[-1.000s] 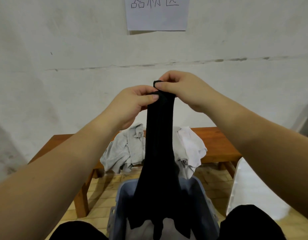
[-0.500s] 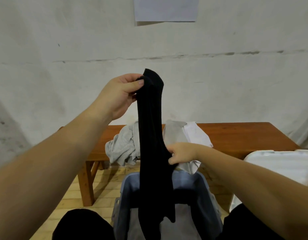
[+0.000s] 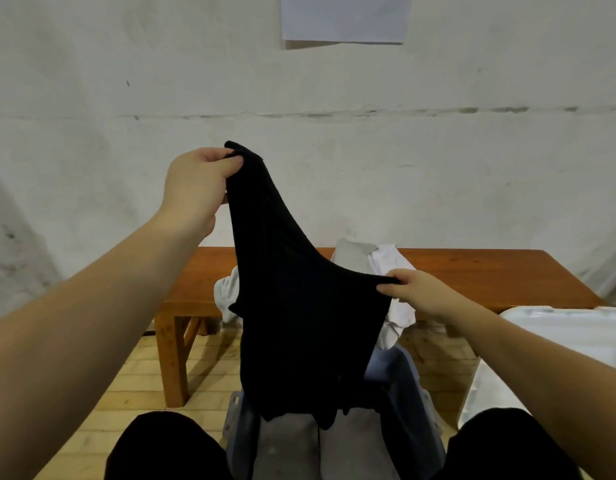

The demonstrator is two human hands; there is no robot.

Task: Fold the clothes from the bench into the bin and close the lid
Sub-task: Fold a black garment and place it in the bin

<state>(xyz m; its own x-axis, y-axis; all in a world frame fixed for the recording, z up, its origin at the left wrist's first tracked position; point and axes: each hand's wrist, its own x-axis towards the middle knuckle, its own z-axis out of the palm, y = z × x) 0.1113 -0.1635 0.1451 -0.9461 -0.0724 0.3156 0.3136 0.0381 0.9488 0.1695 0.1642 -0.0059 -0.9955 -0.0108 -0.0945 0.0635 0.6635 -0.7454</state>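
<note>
A: Where's the garment?

B: The black ribbed knit garment (image 3: 299,306) hangs in the air at the middle of the view, over the open blue-grey plastic bin (image 3: 408,393), its lower edge dangling into the bin's mouth at 6 o'clock.

A: Who has it?

B: Both hands. The left hand (image 3: 195,188), up at about 10 o'clock from the garment's middle, pinches the top corner between thumb and curled fingers. The right hand (image 3: 415,292), at 3 o'clock and lower, pinches the other edge, so the cloth is stretched slanting between them.

A: What's in the bin?

B: Grey and pale folded cloth (image 3: 299,445) lies at its bottom.

A: And behind?

B: A long reddish-brown wooden bench (image 3: 472,271) runs across, with a heap of grey and white clothes (image 3: 379,258) on it, partly hidden by the garment. At 3 o'clock a white plastic lid (image 3: 559,327) lies beside the bin.

A: Any writing?

B: A white sheet of paper (image 3: 344,19) is stuck on the wall at 12 o'clock; no writing shows on the visible part. Dark trouser knees (image 3: 161,445) frame the bin at the bottom edge.
</note>
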